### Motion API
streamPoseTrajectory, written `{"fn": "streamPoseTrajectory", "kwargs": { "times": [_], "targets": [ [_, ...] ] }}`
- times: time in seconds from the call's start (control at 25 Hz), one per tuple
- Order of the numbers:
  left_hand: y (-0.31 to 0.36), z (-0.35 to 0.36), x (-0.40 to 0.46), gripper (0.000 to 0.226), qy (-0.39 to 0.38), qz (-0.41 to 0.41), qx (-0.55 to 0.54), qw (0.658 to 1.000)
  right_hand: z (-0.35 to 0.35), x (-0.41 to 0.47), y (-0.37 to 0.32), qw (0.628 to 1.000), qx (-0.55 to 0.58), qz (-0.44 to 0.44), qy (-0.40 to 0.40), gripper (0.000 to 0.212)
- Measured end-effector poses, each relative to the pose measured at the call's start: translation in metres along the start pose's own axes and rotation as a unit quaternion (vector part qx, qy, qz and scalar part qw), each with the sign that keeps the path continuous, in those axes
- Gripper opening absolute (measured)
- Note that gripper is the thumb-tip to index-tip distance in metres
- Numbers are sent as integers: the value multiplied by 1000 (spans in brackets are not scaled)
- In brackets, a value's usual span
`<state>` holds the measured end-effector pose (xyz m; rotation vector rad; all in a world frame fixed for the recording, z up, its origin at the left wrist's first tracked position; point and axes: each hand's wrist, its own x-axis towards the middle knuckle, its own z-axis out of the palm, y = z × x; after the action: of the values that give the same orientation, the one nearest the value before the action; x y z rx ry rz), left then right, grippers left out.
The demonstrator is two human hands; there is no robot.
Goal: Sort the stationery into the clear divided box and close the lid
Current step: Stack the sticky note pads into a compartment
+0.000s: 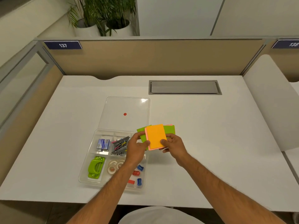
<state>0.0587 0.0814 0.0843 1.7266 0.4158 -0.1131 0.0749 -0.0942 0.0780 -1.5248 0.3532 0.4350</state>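
While we pinch the fanned sticky notes (156, 136) between left hand (137, 147) and right hand (174, 145), above the clear divided box's (90, 160) right edge | risk: loose pads slip apart, missing the compartment | lid (127, 107) lies open behind.

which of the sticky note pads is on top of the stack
The orange pad: it lies fully visible on top, with the pink pad and green pads beneath it.

A dark blue plate (63, 45) at the far left of the partition (153, 57) reads "137". A matching plate (287, 44) at the far right reads "138". No other text is legible.
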Motion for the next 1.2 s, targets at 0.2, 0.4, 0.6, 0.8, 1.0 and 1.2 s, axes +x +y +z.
{"fn": "streamPoseTrajectory", "kwargs": {
  "times": [0.2,0.4,0.6,0.8,1.0,1.2],
  "targets": [
    [4,-27,13,47,-14,-6,29,999,25,4,-6,999,-43,8,15,20],
    [-4,-71,32,45,-15,10,8,1000,58,11,2,997,-47,-16,51,13],
    [-17,-115,42,47,5,6,-17,1000,72,14,20,996,-26,2,90,9],
    [-30,-144,50,49,34,14,14,999,77,27,31,982,-158,8,106,10],
    [-37,-149,47,51,27,13,6,1000,99,40,36,925,-364,11,108,17],
    [-39,-149,46,51,22,8,11,1000,114,48,34,900,-426,23,85,25]
  ]
}}
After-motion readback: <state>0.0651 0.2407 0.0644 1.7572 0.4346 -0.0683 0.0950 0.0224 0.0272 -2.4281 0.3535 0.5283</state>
